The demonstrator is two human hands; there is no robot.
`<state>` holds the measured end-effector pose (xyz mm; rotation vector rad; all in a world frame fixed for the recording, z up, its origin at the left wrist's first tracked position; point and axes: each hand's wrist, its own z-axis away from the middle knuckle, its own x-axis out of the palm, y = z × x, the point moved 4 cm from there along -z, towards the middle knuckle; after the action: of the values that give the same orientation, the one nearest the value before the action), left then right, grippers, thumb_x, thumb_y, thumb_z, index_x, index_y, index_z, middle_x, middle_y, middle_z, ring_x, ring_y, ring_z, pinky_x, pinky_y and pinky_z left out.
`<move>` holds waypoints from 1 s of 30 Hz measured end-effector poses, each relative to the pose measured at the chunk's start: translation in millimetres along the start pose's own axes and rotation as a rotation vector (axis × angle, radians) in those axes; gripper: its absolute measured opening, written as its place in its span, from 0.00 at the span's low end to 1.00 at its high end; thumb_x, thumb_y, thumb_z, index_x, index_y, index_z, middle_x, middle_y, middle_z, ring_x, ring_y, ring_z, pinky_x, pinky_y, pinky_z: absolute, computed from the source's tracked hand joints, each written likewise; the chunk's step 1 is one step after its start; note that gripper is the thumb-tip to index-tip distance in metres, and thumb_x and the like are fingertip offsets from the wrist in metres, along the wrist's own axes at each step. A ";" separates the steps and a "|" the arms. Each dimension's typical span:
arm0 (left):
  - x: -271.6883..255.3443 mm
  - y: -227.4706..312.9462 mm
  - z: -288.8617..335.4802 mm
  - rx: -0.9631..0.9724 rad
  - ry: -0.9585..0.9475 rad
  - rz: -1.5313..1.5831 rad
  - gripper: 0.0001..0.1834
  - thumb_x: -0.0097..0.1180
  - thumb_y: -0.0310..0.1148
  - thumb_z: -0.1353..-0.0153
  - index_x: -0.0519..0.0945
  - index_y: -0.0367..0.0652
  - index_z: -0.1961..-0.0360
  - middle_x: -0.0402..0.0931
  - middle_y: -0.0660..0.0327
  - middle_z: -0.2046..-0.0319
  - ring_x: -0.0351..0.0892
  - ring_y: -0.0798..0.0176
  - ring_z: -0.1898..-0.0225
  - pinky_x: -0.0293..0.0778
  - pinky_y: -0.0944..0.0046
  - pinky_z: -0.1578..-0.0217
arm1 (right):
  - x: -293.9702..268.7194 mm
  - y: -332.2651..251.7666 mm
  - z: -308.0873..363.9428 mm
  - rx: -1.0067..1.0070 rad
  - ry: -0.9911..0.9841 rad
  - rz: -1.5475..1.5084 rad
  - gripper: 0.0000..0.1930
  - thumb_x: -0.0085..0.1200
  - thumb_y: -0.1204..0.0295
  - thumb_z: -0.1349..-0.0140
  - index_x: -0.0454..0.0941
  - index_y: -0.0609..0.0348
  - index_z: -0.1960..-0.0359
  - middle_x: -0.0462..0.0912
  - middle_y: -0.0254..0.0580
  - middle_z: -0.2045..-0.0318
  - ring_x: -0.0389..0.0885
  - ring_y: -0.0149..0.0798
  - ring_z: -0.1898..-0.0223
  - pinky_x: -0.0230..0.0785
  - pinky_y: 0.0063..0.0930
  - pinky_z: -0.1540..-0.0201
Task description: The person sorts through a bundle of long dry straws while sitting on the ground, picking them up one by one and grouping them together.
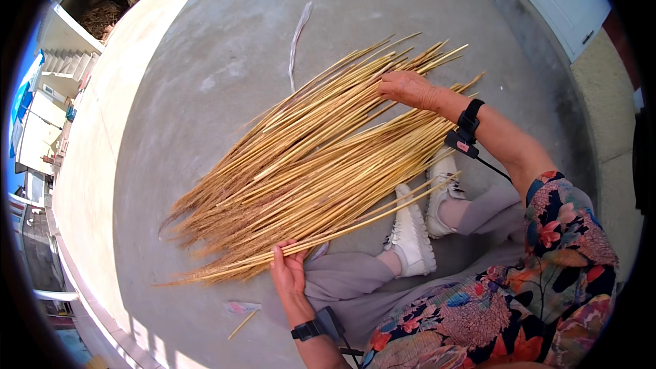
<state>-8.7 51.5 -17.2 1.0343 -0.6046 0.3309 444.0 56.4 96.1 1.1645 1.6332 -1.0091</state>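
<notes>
Long dried reed stalks point(321, 157) with brown feathery heads lie in a wide, loose spread on the ground, heads to the lower left and bare ends to the upper right. My left hand point(288, 270) is closed around a few stalks point(355, 224) at the near edge, close to their heads. These stalks reach toward my shoes. My right hand point(408, 89) is over the far part of the spread, near the bare ends. Its fingers are curled down among the stalks, and what they pinch is hidden.
White shoes point(412, 239) and grey trouser legs point(348, 277) border the spread's near side. A pale strip point(298, 44) lies beyond it on the concrete point(225, 48). A short stalk piece point(242, 325) and a printed wrapper point(240, 307) are near my left wrist. A white door point(557, 0) stands far right.
</notes>
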 end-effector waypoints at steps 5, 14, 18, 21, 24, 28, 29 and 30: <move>0.8 5.4 5.6 0.010 -0.009 0.022 0.12 0.46 0.39 0.37 0.73 0.41 0.66 0.75 0.53 0.66 0.76 0.56 0.62 0.77 0.55 0.62 | -33.1 15.3 15.2 0.110 -0.029 -0.049 0.05 0.52 0.69 0.46 0.73 0.54 0.71 0.74 0.39 0.73 0.75 0.45 0.68 0.67 0.35 0.66; -8.3 -4.4 -5.2 0.018 0.015 -0.006 0.12 0.47 0.39 0.37 0.74 0.40 0.66 0.75 0.53 0.66 0.76 0.57 0.61 0.77 0.54 0.60 | -14.0 48.8 43.5 0.300 0.037 -0.042 0.09 0.54 0.61 0.47 0.76 0.52 0.74 0.78 0.35 0.74 0.76 0.42 0.70 0.68 0.33 0.70; -12.2 -2.9 -3.8 0.017 0.012 -0.021 0.12 0.48 0.39 0.38 0.74 0.40 0.66 0.75 0.53 0.66 0.76 0.56 0.61 0.77 0.54 0.60 | -20.9 66.0 56.9 0.395 0.076 -0.096 0.11 0.54 0.60 0.47 0.77 0.52 0.72 0.78 0.36 0.72 0.76 0.41 0.70 0.68 0.30 0.68; -9.8 -2.6 -4.1 0.005 0.020 -0.016 0.12 0.48 0.39 0.38 0.74 0.41 0.66 0.75 0.54 0.66 0.76 0.57 0.62 0.77 0.54 0.60 | -27.4 67.0 58.2 0.488 0.092 -0.217 0.12 0.54 0.59 0.47 0.77 0.54 0.71 0.79 0.36 0.72 0.76 0.40 0.70 0.68 0.30 0.67; -7.4 2.2 1.6 -0.015 0.052 -0.012 0.12 0.48 0.39 0.38 0.74 0.41 0.66 0.75 0.54 0.66 0.76 0.58 0.61 0.77 0.54 0.61 | -21.0 54.8 46.6 0.333 -0.020 -0.175 0.11 0.53 0.60 0.45 0.77 0.54 0.71 0.78 0.37 0.71 0.76 0.42 0.68 0.68 0.32 0.66; 2.4 10.4 6.8 -0.018 0.029 -0.027 0.12 0.48 0.39 0.38 0.74 0.41 0.66 0.75 0.55 0.66 0.75 0.59 0.60 0.77 0.55 0.61 | 2.7 6.2 14.9 0.217 -0.032 -0.271 0.10 0.51 0.62 0.44 0.77 0.54 0.69 0.77 0.41 0.71 0.76 0.45 0.67 0.68 0.35 0.64; 5.5 11.6 7.6 -0.020 0.017 -0.034 0.12 0.48 0.39 0.38 0.74 0.41 0.66 0.75 0.55 0.66 0.75 0.59 0.60 0.76 0.55 0.61 | 13.8 -2.5 9.1 0.232 -0.037 -0.345 0.10 0.52 0.62 0.44 0.77 0.55 0.69 0.77 0.42 0.71 0.76 0.46 0.67 0.67 0.36 0.64; 7.7 11.9 8.8 -0.025 0.021 -0.031 0.12 0.48 0.39 0.38 0.74 0.41 0.66 0.75 0.55 0.66 0.75 0.59 0.60 0.76 0.55 0.61 | 24.5 -11.1 4.0 0.221 -0.093 -0.342 0.10 0.51 0.64 0.44 0.77 0.55 0.68 0.76 0.42 0.72 0.75 0.46 0.67 0.67 0.36 0.63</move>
<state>-11.6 49.4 -1.0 1.0140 -0.5720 0.3065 429.4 56.5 73.1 0.9776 1.7130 -1.4705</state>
